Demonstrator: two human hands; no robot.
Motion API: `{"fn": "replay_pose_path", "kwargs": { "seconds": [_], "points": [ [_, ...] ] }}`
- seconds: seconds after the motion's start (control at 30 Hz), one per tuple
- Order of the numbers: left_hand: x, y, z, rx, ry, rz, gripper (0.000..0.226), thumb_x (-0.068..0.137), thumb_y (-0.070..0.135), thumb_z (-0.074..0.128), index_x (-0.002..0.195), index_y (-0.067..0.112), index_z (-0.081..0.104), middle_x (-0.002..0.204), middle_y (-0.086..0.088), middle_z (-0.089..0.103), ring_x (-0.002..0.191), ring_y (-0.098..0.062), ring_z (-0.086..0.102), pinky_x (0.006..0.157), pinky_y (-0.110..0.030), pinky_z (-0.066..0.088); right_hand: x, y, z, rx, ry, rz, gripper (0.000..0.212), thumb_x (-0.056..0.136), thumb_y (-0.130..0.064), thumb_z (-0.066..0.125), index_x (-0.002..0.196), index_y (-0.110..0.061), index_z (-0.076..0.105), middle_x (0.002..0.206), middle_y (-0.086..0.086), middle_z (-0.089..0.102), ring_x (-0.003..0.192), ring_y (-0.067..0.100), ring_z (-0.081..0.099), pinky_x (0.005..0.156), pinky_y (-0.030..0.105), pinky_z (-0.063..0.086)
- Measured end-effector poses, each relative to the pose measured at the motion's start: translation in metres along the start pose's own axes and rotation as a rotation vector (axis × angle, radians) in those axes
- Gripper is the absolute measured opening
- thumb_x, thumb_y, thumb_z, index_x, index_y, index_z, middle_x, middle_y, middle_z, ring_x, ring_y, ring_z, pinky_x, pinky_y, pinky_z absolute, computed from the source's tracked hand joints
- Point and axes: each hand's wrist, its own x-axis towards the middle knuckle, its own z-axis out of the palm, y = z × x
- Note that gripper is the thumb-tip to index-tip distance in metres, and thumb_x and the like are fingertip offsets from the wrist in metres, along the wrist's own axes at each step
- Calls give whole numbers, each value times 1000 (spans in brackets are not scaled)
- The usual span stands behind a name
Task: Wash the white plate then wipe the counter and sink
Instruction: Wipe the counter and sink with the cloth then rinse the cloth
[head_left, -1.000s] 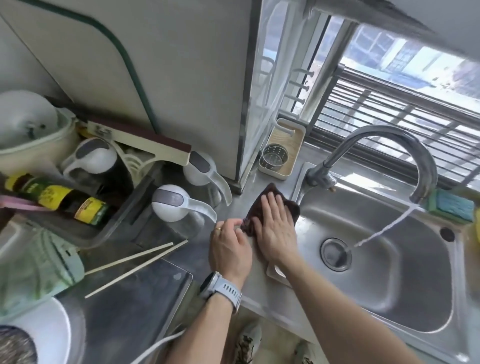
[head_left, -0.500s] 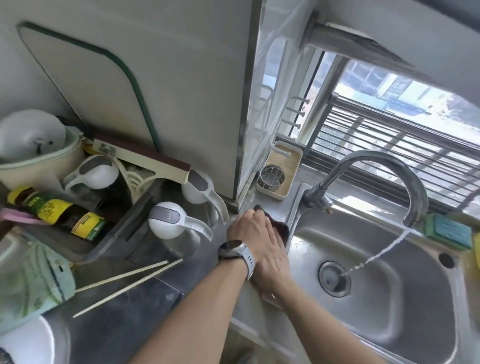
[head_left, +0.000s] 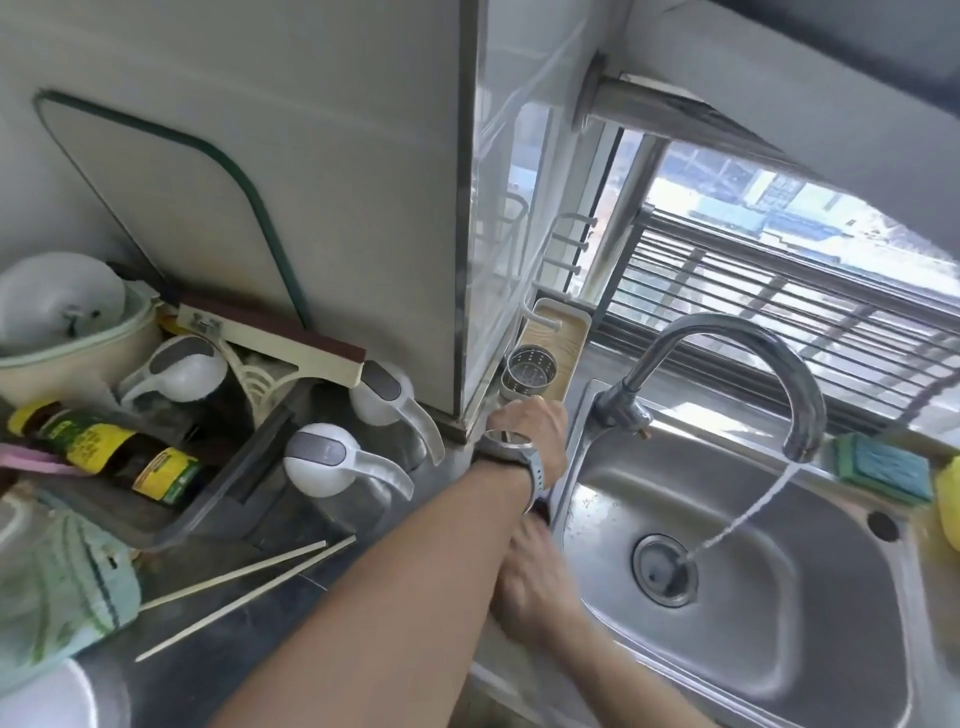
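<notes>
My left hand (head_left: 532, 423), with a watch on its wrist, reaches to the back corner of the counter (head_left: 291, 654), beside a small perforated metal cup (head_left: 529, 370). Its fingers are hidden, so whether it holds anything is unclear. My right hand (head_left: 537, 579) lies blurred under the left forearm on the sink's left rim. Only a dark sliver of the brown cloth (head_left: 542, 512) shows beyond its fingertips. Water runs from the curved faucet (head_left: 802, 400) into the steel sink (head_left: 810, 660). A white dish rim (head_left: 41, 699) shows at the bottom left.
Two white-lidded jars (head_left: 322, 457) and a tray (head_left: 156, 525) holding a sauce bottle (head_left: 109, 454) crowd the counter's left. Chopsticks (head_left: 244, 597) lie near the front. A wooden tray (head_left: 563, 345) stands behind the cup. A green-blue sponge (head_left: 883, 467) sits on the sink's far rim.
My left hand has moved away from the cloth toward the back corner by the metal cup. My right hand slid back toward me along the sink rim. The view tilted upward.
</notes>
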Motion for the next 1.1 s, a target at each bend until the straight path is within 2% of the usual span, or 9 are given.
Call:
{"fn": "replay_pose_path", "kwargs": {
  "seconds": [0.17, 0.3, 0.4, 0.5, 0.6, 0.77, 0.9, 1.03, 1.1],
  "points": [
    [22, -1, -5, 238, -58, 266, 35, 96, 14, 57, 131, 10, 57, 118, -9, 67, 106, -28, 68, 84, -41, 58, 62, 3, -27, 25, 16, 397, 39, 91, -26, 53, 126, -14, 67, 127, 16, 67, 125, 35, 53, 116, 46, 34],
    [28, 3, -17, 395, -152, 427, 33, 95, 16, 61, 128, 11, 63, 124, -6, 68, 110, -28, 68, 86, -41, 58, 7, -58, 13, 95, 8, 169, 60, 94, -41, 46, 147, -13, 51, 156, 9, 47, 147, 30, 39, 118, 45, 32],
    [22, 13, -4, 373, -118, 455, 34, 96, 9, 57, 130, 10, 59, 122, -8, 67, 108, -30, 67, 76, -38, 49, -52, -54, 23, 19, 52, 88, 65, 89, -48, 57, 147, -17, 54, 160, 7, 42, 149, 24, 38, 114, 39, 32],
    [6, 14, 21, 261, 30, 322, 22, 99, 18, 58, 121, 17, 59, 103, -1, 67, 87, -21, 63, 72, -33, 42, -110, -24, 20, -52, 129, 262, 57, 94, -42, 53, 142, -13, 58, 155, 13, 47, 144, 30, 44, 111, 40, 38],
    [2, 7, 39, 117, 177, 328, 22, 78, 28, 82, 93, 19, 68, 75, 2, 64, 62, -18, 62, 55, -29, 47, -147, 8, 19, -99, 194, 548, 60, 96, -41, 41, 139, -4, 59, 155, 17, 44, 142, 37, 46, 111, 46, 37],
    [-3, -1, 52, -93, 236, 324, 12, 81, 21, 68, 92, 17, 64, 84, -1, 66, 75, -22, 64, 66, -30, 46, -123, 14, 25, -36, 215, 538, 63, 102, -43, 33, 147, -3, 50, 159, 14, 40, 142, 31, 45, 115, 42, 33],
    [-3, -5, 65, -80, 216, 312, 15, 88, 22, 54, 100, 18, 62, 104, -3, 68, 90, -26, 63, 79, -38, 51, -34, -1, 18, 30, 185, 491, 67, 101, -39, 43, 156, -2, 34, 165, 19, 24, 154, 34, 24, 122, 44, 22],
    [-3, -12, 79, -228, 243, 250, 28, 93, 23, 45, 110, 16, 66, 110, -4, 67, 98, -27, 63, 87, -43, 50, -27, -20, 28, -9, 194, 346, 70, 88, -28, 63, 150, 0, 44, 162, 20, 31, 151, 35, 30, 121, 45, 24],
    [-5, -15, 88, -269, 226, 233, 28, 94, 23, 44, 114, 17, 63, 114, -1, 64, 103, -23, 60, 92, -38, 49, -69, -24, 36, -87, 251, 341, 61, 93, -33, 57, 145, 0, 51, 157, 25, 39, 147, 39, 38, 115, 43, 32]
  ]
}}
